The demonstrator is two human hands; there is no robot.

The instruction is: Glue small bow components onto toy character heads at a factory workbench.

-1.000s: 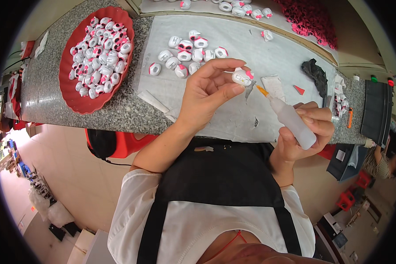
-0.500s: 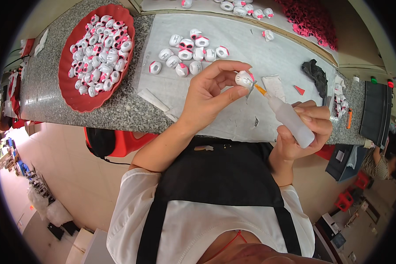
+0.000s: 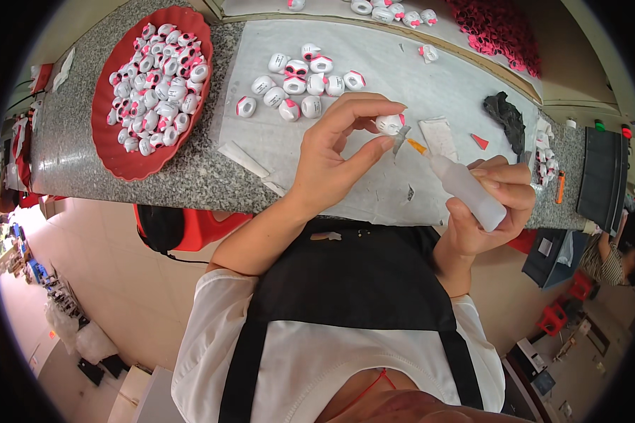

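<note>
Between the thumb and fingers of my left hand (image 3: 342,148) is a small white figurine head (image 3: 388,125) with a pink detail. My right hand (image 3: 497,201) is wrapped round a translucent white squeeze bottle (image 3: 473,192), tilted so that its orange nozzle tip (image 3: 417,146) points at the head. A slight gap shows between the tip and the head. Dark grey marks on the paper lie behind the tip. Beyond my left hand, several similar white and pink heads (image 3: 296,86) stand loosely grouped on the white paper sheet (image 3: 243,137).
A red scalloped tray (image 3: 102,144) heaped with heads is at the left on the granite worktop (image 3: 67,162). A folded white tissue (image 3: 439,137), a red scrap (image 3: 480,142) and crumpled black plastic (image 3: 504,118) lie to the right. Pink pieces (image 3: 494,35) pile on the back shelf.
My left hand has turned the head slightly and shifted a little leftward. The bottle's tip has drawn a short way apart from the head.
</note>
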